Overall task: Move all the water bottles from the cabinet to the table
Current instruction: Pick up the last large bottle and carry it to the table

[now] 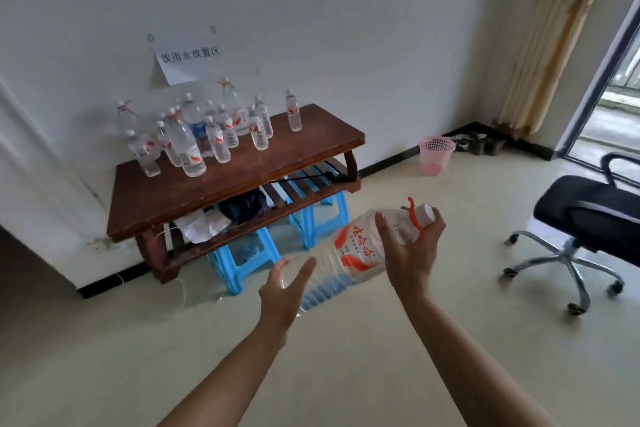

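The large water bottle (349, 253) hangs tilted above the floor, its neck gripped by the right hand (412, 253), its base against the left hand's (284, 288) straight fingers, near the wooden bench (173, 198) crowded with upright bottles (188, 149).

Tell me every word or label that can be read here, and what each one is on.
"饮用水放置区": printed on the paper sign taped up above the table.
Large bottle held by the right hand: red characters on its label, tilted and too blurred to read.
Small bottles on the table: labels too small to read.
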Motion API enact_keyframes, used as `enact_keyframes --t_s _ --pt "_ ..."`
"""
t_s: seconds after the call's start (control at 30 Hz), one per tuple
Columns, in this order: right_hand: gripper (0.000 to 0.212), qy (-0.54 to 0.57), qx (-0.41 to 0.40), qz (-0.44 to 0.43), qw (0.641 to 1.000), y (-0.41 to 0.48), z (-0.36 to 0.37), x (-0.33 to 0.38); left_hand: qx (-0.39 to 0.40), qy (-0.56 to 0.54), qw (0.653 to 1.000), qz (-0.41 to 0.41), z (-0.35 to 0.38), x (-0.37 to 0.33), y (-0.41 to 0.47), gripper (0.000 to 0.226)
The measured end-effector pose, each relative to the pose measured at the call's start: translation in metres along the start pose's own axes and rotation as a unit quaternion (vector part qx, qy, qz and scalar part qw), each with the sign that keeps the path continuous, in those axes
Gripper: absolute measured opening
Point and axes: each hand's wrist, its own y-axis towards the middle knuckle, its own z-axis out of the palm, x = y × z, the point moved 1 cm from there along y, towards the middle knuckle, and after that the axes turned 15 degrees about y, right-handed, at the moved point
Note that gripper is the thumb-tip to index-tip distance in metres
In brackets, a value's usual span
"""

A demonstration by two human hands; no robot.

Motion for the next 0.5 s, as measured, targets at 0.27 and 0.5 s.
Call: enact_keyframes --t_s 0.27,0.5 --pt "0.083 0.042 0.104 0.071 0.991 0.132 0.165 -0.089 -0.088 -0.007 0.996 -0.01 -0.048 -0.05 0.215 0.066" --pt "0.098 -0.011 0.124 0.061 0.99 0.238 0.322 -0.179 -0.053 -0.048 0.997 -0.025 -0.08 -0.059 0.431 0.06"
